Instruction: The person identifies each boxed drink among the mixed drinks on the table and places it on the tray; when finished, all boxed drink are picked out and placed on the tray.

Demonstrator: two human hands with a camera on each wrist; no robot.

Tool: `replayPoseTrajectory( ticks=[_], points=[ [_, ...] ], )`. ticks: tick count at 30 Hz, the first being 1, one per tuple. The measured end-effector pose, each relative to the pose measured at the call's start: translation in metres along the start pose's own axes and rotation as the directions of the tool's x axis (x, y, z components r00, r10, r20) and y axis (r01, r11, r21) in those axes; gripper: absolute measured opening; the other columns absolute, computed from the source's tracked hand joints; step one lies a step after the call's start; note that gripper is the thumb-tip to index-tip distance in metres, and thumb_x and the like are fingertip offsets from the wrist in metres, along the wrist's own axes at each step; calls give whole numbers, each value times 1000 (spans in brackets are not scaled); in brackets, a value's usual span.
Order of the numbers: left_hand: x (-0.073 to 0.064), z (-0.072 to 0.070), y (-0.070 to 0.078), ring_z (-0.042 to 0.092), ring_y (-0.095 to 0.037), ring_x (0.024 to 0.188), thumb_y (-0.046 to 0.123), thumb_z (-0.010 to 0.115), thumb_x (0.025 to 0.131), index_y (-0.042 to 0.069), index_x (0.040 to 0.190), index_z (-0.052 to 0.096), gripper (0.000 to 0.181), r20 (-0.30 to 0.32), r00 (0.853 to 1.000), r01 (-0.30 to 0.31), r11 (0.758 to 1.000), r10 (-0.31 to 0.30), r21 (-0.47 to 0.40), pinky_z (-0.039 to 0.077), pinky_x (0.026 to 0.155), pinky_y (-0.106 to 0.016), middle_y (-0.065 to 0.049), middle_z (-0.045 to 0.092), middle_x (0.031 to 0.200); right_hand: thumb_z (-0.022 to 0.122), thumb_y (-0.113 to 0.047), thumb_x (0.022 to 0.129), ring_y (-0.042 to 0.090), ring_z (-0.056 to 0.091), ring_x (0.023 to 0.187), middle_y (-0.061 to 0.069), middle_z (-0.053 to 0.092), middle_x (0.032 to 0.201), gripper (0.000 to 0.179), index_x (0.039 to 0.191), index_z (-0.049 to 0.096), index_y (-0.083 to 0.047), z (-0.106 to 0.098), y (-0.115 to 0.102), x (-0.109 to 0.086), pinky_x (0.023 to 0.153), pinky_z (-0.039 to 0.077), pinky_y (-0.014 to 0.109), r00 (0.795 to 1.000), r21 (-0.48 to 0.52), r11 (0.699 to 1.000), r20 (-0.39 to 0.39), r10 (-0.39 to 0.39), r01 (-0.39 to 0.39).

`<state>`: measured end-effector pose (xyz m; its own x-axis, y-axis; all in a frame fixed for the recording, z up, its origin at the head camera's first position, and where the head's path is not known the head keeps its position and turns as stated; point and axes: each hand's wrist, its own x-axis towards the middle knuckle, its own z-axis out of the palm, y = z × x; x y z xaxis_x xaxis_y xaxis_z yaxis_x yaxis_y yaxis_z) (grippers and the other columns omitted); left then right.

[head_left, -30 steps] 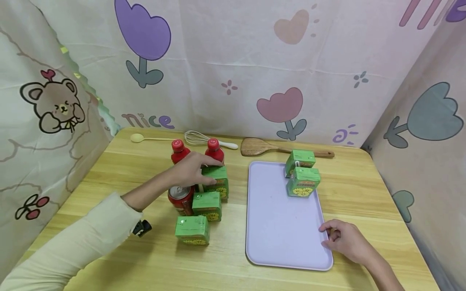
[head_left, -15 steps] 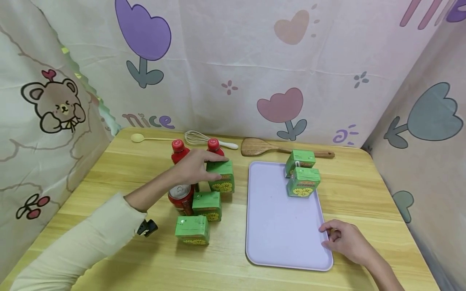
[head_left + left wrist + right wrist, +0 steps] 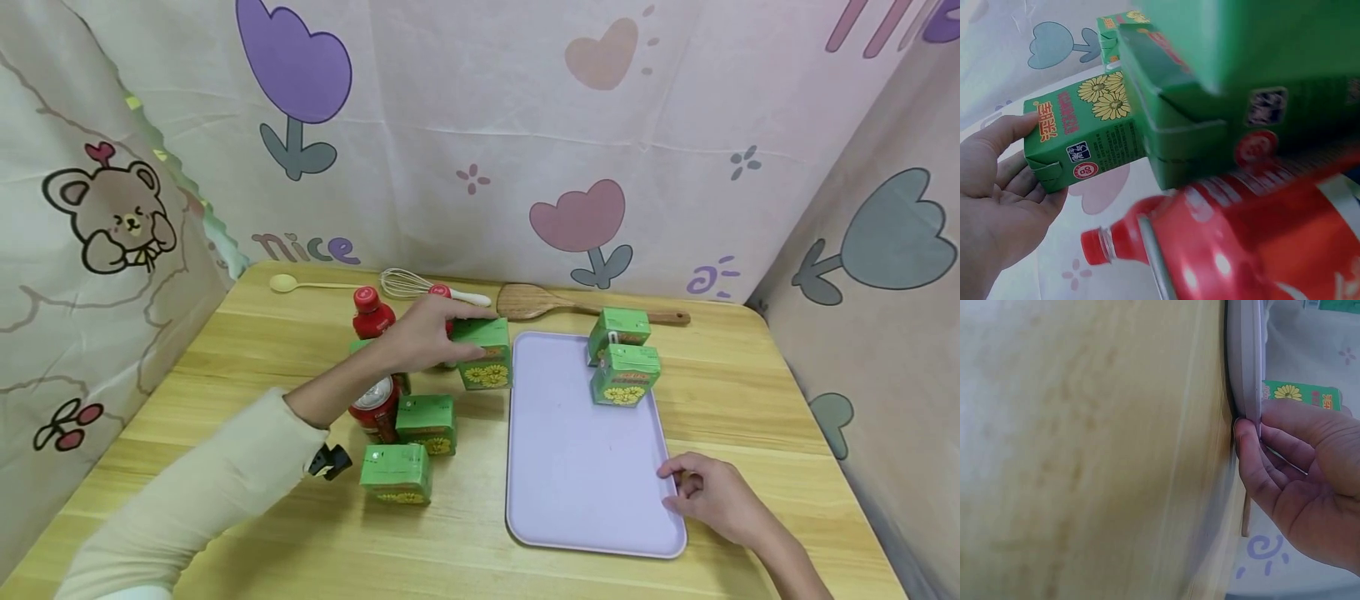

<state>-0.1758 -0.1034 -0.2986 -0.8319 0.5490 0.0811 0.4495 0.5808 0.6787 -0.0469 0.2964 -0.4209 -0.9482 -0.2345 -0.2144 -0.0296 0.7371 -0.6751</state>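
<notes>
My left hand [image 3: 426,335] grips a green drink carton [image 3: 486,360] with yellow flowers, just off the left edge of the lilac tray [image 3: 581,475]. In the left wrist view the thumb lies on one face of this carton [image 3: 1082,134] and the fingers on the opposite one. On the tray's far right stand two similar cartons, the nearer carton [image 3: 626,379] partly in front of the farther carton [image 3: 621,327]. At the tray's right rim my right hand [image 3: 712,497] pinches the edge [image 3: 1249,362] between thumb and fingers.
Left of the tray stand more green cartons [image 3: 395,473], a red soda can [image 3: 375,408] and red-capped bottles [image 3: 371,312], partly hidden by the left arm. Along the back lie a yellow spoon [image 3: 283,284], a whisk [image 3: 408,284] and a wooden spatula [image 3: 525,302].
The left hand has moved the gripped carton right, away from the bottles and can, up to the tray's left edge. The right hand and tray stay where they were.
</notes>
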Motion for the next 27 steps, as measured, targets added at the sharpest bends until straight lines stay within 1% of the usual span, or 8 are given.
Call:
replayPoseTrajectory(
  ticks=[1,3,7,8,10,15,21,27],
  points=[
    [2,1,1,58,-15,92,22,76,79,18,122,65,44,-3,1000,-2,1000,2,2,51,75,-28,-3,65,124,77,-2,72,0,49,62,3,59,75,31,100,64,-1,0,0,0,53,45,19,1000,1,1000,-1,-1,1],
    [7,4,5,59,-14,94,23,76,79,19,122,66,45,-5,1000,2,1000,-2,10,51,79,-27,-2,65,123,77,-2,72,0,49,62,3,60,77,31,100,64,-1,0,0,0,54,46,19,1000,2,1000,-1,2,-2],
    [16,10,12,56,-17,87,25,77,79,20,124,64,47,2,1000,30,1000,-30,-7,50,72,-27,-1,66,121,77,-1,72,0,49,62,4,60,78,31,100,64,-1,0,0,0,54,46,19,1000,0,1000,-3,9,-9],
    [18,11,14,56,-15,93,26,77,79,21,124,64,47,4,999,38,999,-38,-12,50,75,-26,0,65,122,77,-1,72,1,49,62,4,60,78,31,100,64,-1,0,0,0,54,46,19,1000,0,1000,-3,11,-11],
    [23,14,18,56,-15,95,26,77,79,22,125,64,47,9,999,46,999,-46,-20,50,77,-26,1,65,123,77,-1,72,1,49,62,4,60,76,31,100,64,-1,0,0,0,53,45,20,1000,0,1000,-3,11,-11],
    [36,19,27,56,-14,100,23,76,80,21,125,64,46,14,1000,27,999,-27,-22,50,82,-27,2,63,126,77,-1,72,1,48,62,3,59,77,31,100,64,-2,0,0,0,53,45,19,1000,-5,1000,-3,11,-11],
    [53,30,34,55,-14,97,20,77,79,18,122,65,45,8,1000,0,999,0,-40,50,77,-23,2,65,123,77,-2,72,1,48,61,3,59,76,31,100,64,-2,0,0,0,53,44,19,1000,-10,1000,-7,8,-8],
    [70,44,37,55,-15,96,15,76,79,17,124,64,47,6,998,62,995,-62,-82,51,77,-21,1,65,121,77,-1,72,0,48,61,2,58,74,30,99,64,-2,1,1,0,53,44,19,1000,-8,1000,-11,-4,3]
  ],
)
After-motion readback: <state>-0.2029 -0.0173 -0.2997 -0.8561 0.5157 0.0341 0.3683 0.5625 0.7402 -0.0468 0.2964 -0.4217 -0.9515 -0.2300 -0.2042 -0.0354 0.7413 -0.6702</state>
